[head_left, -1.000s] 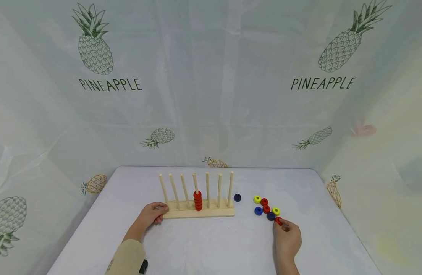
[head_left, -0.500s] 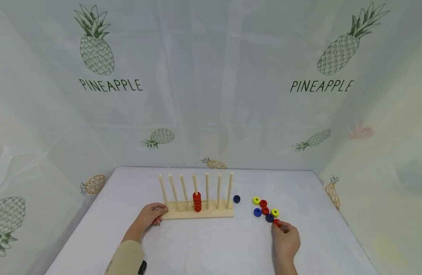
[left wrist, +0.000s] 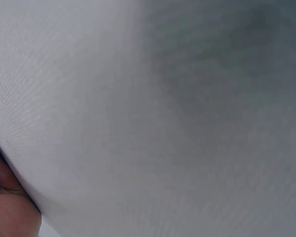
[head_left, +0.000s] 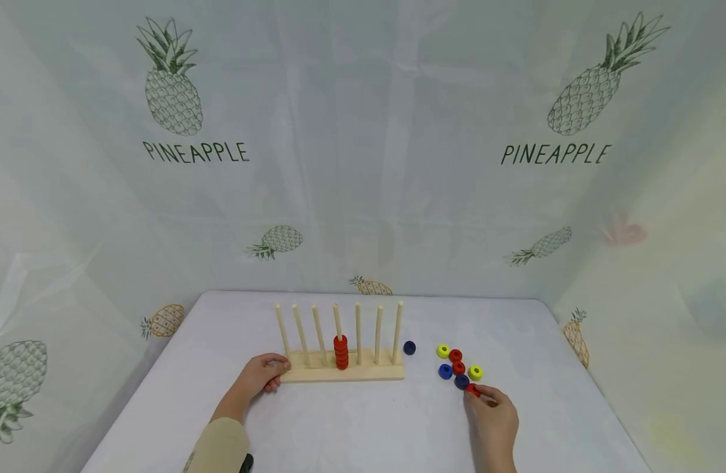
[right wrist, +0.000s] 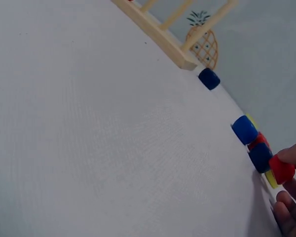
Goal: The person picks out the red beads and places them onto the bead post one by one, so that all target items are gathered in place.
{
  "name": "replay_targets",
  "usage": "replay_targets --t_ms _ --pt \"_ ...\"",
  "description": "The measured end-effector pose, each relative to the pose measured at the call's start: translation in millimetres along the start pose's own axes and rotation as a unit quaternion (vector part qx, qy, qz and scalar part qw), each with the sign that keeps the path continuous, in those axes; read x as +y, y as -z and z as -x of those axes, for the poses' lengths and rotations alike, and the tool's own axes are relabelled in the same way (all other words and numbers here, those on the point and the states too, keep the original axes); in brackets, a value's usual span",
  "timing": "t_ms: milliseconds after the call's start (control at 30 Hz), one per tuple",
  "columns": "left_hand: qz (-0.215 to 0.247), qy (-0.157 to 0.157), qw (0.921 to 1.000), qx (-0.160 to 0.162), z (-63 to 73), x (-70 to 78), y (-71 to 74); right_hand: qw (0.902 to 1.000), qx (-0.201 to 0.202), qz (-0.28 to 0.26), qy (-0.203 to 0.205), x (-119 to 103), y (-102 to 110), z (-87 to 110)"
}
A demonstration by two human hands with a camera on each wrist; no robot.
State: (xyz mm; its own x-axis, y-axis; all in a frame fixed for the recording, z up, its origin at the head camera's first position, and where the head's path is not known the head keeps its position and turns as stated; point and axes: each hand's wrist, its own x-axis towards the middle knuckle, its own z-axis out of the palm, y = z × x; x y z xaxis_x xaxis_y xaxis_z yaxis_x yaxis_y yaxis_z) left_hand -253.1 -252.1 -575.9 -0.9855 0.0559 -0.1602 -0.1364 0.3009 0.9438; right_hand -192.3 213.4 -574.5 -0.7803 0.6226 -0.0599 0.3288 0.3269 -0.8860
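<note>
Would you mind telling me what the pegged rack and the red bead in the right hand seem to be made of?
The pegged rack looks like plain, unpainted wood with a matte finish, judging by its pale tan colour. The red bead in the right hand looks smooth and evenly coloured, which fits either painted wood or plastic; I cannot tell which.

- You've 1 rack (head_left: 371, 374), 7 pegs (head_left: 359, 335)
- 3 off-peg red beads (head_left: 458, 368)
- 2 yellow beads (head_left: 476, 373)
- 2 dark-blue beads (head_left: 461, 382)
- 1 blue bead (head_left: 445, 372)
- 1 red stack (head_left: 341, 353), count unclear
- your 2 hands (head_left: 259, 377)
</note>
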Motion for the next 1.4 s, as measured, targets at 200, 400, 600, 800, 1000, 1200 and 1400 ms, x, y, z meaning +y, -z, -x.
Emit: replay_targets --t_ms 200,400,600,800,1000,1200,1400 --pt "-0.002 -0.001 1.0000 -0.003 -2.7 -5.1 -0.3 0.9988 -0.045 -0.006 -0.018 -6 1 9.3" --pt "0.004 0.001 1.0000 -0.003 -5.1 -5.3 -1.6 0.9962 -0.083 -0.027 0.008 -14 -1 12.8" --pt "0.004 -0.002 1.0000 -0.004 -5.0 -3.8 -2.1 0.9925 -0.113 -0.031 0.035 -25 -5 17.5" --pt "0.005 -0.007 0.9999 -0.010 -3.7 -4.1 -0.5 0.9870 -0.148 -0.038 0.049 -42 -12 34.1" --pt "0.007 -0.009 0.9998 -0.013 -4.9 -7.0 1.6 0.9844 -0.155 -0.039 0.073 -54 -15 45.5" --pt "0.012 -0.008 0.9999 -0.009 -6.3 -8.7 1.6 0.9833 -0.162 -0.041 0.074 -61 -19 49.1" --pt "0.006 -0.010 0.9999 -0.012 -3.8 -6.3 1.7 0.9801 -0.171 -0.050 0.088 -70 -19 51.1"
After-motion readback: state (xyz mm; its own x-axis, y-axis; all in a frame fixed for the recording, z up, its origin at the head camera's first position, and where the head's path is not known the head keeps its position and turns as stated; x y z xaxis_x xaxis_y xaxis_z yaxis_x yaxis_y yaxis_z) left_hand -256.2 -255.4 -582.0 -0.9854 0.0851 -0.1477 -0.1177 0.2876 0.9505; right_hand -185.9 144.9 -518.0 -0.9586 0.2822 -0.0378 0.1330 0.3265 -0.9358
